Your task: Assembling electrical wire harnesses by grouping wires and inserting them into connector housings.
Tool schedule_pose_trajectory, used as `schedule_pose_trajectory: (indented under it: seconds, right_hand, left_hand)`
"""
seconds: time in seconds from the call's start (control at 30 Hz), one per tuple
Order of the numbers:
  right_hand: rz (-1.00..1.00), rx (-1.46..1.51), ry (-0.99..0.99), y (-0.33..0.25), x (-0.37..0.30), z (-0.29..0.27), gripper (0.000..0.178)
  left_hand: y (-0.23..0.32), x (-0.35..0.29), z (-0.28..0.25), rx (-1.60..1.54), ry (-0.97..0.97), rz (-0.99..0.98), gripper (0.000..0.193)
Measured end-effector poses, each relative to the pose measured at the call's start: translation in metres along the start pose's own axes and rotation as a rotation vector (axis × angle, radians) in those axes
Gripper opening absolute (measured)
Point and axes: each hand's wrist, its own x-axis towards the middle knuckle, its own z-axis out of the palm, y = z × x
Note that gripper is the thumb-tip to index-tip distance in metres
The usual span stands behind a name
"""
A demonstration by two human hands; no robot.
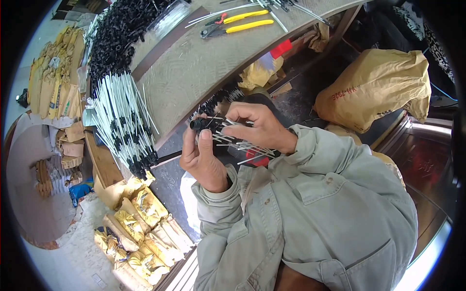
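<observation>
In front of my chest, my left hand (206, 162) is closed, thumb and fingers gripping a small black plastic fitting (196, 124) with a round, ribbed end. My right hand (257, 127) is close beside it, the thumb and bent index finger nearly together. What the right fingertips hold is too small and crowded to make out. Behind and below both hands lie several thin pale rods (250, 148) with black pieces at their ends. A larger bundle of such pale rods (119, 104) hangs over the left edge of the worktable.
The worktable (182, 72) carries a heap of black plastic parts (116, 36), yellow-handled pliers (242, 23) and loose rods. A big brown paper sack (376, 89) stands at the right. Down left, a carton holds wrapped bundles (141, 233); folded sacks (56, 72) are stacked beyond.
</observation>
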Motion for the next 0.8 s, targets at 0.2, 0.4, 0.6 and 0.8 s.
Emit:
schedule_pose_trajectory:
  seconds: [0.2, 0.4, 0.6, 0.8]
  right_hand:
    - [-0.010, -0.064, -0.116, -0.003, 0.012, -0.008, 0.016]
    - [0.186, 0.083, -0.250, 0.004, 0.016, -0.016, 0.011]
    - [0.126, 0.131, -0.093, 0.004, 0.012, -0.001, 0.010]
    - [-0.406, -0.382, 0.157, 0.011, 0.002, 0.002, 0.019]
  left_hand:
    - [0.000, 0.008, -0.003, -0.022, -0.098, 0.012, 0.026]
    - [-0.006, 0.015, -0.007, -0.053, -0.216, -0.001, 0.028]
    - [-0.010, 0.008, 0.004, -0.022, -0.098, 0.026, 0.028]
    - [-0.016, 0.010, 0.002, -0.035, -0.054, 0.039, 0.031]
